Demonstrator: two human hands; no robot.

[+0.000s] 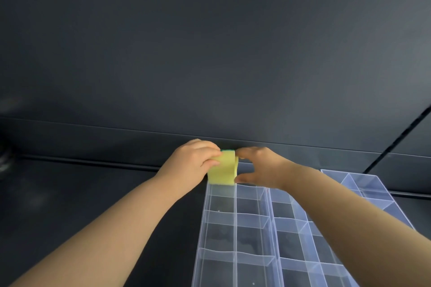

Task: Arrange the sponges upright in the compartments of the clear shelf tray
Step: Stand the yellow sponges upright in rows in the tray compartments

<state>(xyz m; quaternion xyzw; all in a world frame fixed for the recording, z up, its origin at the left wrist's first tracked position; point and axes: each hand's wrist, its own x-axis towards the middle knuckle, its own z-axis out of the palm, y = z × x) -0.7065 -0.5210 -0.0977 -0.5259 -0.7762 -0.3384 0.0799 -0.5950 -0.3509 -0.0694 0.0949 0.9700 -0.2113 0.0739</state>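
We see a dark shelf [93, 193] carrying the clear shelf tray [236, 216], its rows of compartments running away from us, with more clear trays [363, 182] beside it on the right. Our left hand [191, 165] curls its fingers over the sponge [222, 170] from the left. Our right hand [263, 168] pinches its right edge between forefinger and thumb. The sponge stands upright at the tray's far left compartment: pale yellow, blocky, with a thin green strip along its top.

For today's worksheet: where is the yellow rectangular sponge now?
Head view, centre: the yellow green-edged sponge stands at clear plastic tray's far-left corner, between left hand and right hand.
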